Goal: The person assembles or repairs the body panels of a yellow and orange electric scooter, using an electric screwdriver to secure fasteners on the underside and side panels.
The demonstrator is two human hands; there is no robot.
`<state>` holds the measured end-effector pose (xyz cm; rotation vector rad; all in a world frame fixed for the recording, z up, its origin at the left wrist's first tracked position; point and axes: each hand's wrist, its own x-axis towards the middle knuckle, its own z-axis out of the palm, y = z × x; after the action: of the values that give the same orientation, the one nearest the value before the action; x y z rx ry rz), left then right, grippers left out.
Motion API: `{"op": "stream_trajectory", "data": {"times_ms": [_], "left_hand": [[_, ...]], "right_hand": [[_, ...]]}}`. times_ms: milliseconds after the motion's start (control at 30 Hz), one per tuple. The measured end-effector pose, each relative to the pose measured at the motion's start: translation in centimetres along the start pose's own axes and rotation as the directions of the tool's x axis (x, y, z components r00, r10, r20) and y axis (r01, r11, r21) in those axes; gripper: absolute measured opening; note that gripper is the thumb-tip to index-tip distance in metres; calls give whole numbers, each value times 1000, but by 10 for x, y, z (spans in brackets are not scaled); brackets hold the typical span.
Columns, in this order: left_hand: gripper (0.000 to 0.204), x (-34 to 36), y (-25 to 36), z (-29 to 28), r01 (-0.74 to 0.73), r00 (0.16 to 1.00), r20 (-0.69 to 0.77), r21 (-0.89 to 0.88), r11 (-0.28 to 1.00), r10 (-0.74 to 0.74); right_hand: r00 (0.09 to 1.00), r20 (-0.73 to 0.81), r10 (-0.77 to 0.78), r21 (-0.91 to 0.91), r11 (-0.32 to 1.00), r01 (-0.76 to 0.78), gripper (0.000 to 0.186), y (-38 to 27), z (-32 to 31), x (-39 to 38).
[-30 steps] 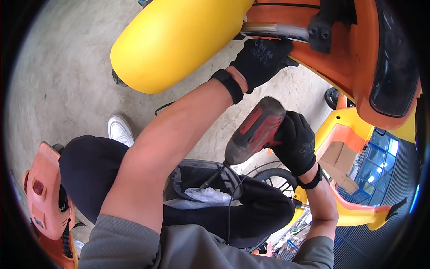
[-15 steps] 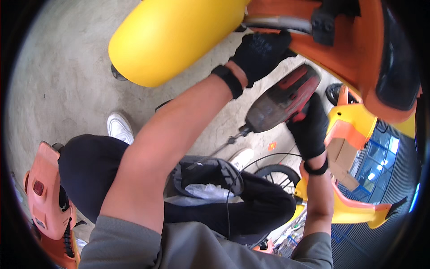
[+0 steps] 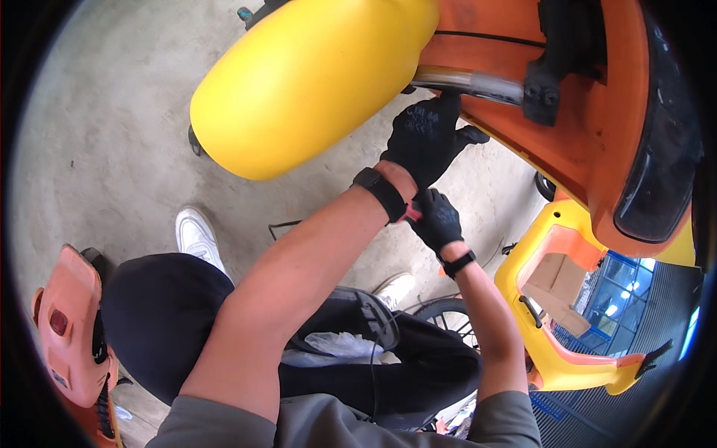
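My left hand (image 3: 427, 138), in a black glove, reaches up beside the rounded yellow fender (image 3: 299, 82). Its thumb sticks out to the right, while the other fingers go under the edge of the orange body panel (image 3: 567, 142), below a metal tube (image 3: 478, 84), and are hidden there. Just below that wrist, my gloved right hand (image 3: 439, 220) is closed round the cordless impact driver (image 3: 413, 213). Only a small red part of the driver shows; my left forearm and wrist cover the rest, so its bit cannot be seen.
Close on the right stands a yellow and orange scooter body (image 3: 515, 299) with cardboard (image 3: 556, 280) in it. An orange scooter part (image 3: 71, 321) is at the lower left. Between my legs sits a dark container (image 3: 373, 317) with clear plastic, a thin cable hanging over it.
My right hand has brought the impact driver left and in under my left forearm, where most of it is now hidden. The fender and panel sit lower in view.
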<state>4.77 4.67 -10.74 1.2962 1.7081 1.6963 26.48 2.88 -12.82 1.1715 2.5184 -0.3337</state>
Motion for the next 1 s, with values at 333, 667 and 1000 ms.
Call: {"op": "stream_trajectory", "data": {"times_ms": [333,667,1000], "left_hand": [[38,-18,21,7,307,951,113,-302,902,-286],[60,-17,32,-3,616,665,710,-696,-368,-231],[53,-18,54,13,448,710,595,-794,-412,-376]], "right_hand": [[950,156,271,489,814,-313,42,-5,101,42],[996,60,73,354,931,-90,44,-12,159,57],[974,95,208,784,587,-202,50,18,89,37]]}}
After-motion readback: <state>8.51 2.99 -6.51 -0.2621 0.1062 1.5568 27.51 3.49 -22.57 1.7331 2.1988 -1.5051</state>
